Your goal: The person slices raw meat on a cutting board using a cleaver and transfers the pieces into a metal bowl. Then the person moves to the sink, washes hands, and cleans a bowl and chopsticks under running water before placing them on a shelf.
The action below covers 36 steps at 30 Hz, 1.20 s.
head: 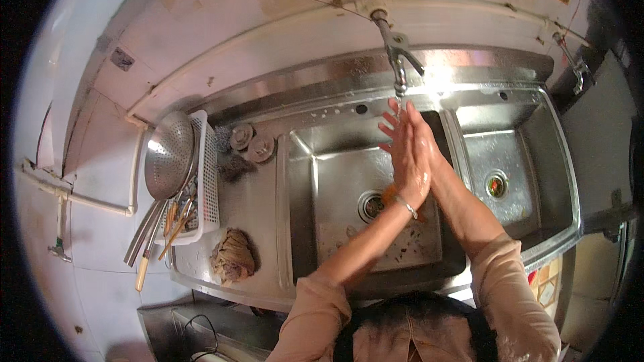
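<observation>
My left hand (406,161) and my right hand (423,136) are pressed palm to palm beneath the metal faucet (400,73), over the larger steel basin (347,241). Water runs from the spout onto the fingertips, and the wet skin shines. The fingers of the hand on the left side are spread, and a bracelet (405,207) circles that wrist. No object shows between the palms. Below the hands lie the basin's drain (373,206), dark bits of debris and something orange, partly hidden by the wrist.
A smaller basin (528,211) with food bits in its drain adjoins on the right. On the left drainboard (251,211) are a crumpled brown cloth (233,256), scouring pads and a white plastic basket (210,186) holding utensils and a large perforated strainer (168,156). Another tap (573,60) hangs at upper right.
</observation>
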Tool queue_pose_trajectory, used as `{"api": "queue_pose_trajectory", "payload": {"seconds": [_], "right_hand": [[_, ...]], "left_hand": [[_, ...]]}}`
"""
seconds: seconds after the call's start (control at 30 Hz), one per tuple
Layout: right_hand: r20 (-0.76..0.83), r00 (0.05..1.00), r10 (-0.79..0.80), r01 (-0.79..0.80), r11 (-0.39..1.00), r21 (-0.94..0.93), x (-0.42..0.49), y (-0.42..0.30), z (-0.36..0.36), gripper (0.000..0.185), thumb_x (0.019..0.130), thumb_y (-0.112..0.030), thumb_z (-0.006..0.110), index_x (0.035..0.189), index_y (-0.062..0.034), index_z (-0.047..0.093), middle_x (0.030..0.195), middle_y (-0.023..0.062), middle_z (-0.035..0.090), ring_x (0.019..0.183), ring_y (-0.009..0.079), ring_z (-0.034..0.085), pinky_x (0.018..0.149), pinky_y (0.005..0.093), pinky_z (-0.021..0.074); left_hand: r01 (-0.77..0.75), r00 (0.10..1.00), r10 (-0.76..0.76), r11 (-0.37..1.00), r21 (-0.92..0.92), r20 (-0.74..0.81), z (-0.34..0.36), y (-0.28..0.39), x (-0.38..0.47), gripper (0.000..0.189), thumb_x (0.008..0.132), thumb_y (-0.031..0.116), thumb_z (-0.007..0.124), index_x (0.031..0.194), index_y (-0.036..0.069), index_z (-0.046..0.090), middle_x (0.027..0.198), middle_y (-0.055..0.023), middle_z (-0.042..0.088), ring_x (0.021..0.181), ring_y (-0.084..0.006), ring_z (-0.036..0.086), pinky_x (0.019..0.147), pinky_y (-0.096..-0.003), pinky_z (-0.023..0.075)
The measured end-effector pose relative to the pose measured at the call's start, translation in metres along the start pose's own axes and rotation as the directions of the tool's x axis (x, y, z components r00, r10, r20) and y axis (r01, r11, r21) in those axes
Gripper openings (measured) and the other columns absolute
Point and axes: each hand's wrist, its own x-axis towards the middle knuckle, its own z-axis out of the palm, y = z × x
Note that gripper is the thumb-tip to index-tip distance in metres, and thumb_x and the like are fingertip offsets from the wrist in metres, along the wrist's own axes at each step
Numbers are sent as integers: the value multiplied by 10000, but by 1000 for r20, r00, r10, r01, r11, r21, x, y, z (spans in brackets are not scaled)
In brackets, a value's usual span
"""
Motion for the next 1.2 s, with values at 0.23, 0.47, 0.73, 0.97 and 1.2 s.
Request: {"api": "queue_pose_trajectory", "payload": {"seconds": [0.23,0.47,0.73,0.97,1.2], "right_hand": [[85,996,-25,24,1000,12,-38,7,21,804,967,-528,558,1592,-159,212,1653,104,165,1501,279,217,1216,487,197],[107,993,42,-64,976,206,13,-16,-4,436,984,-456,560,1272,-130,528,1324,79,594,1182,234,553,938,425,462],[-40,957,286,-145,357,-923,0,67,-67,576,1001,-374,518,1513,-141,395,1516,142,442,1340,349,469,1067,535,420],[33,994,101,44,-112,-993,-3,181,-127,455,879,-191,661,1312,-96,557,1125,219,668,1017,347,632,873,419,539],[-235,966,-106,-40,837,-545,19,87,-71,257,903,-132,656,1100,25,607,912,119,684,754,191,644,677,325,534]], "left_hand": [[124,992,-121,868,-481,39,-24,-1,42,607,1036,484,371,1443,45,470,1469,-188,470,1382,-309,410,1161,-418,290],[-284,952,271,955,-84,-141,-4,8,17,584,1048,450,389,1395,-1,519,1520,-207,406,1448,-329,318,1179,-449,225],[516,852,-440,615,-596,283,-65,-77,64,403,1015,214,474,1370,30,529,1172,-214,676,1046,-296,676,907,-401,541],[735,678,-553,513,-443,484,-56,-100,19,460,952,226,590,1401,136,543,1367,-112,585,1233,-289,572,995,-536,392],[762,569,-516,39,-646,640,-32,-106,14,733,942,582,571,1514,185,340,1476,-187,410,1375,-448,367,1017,-784,289]]}}
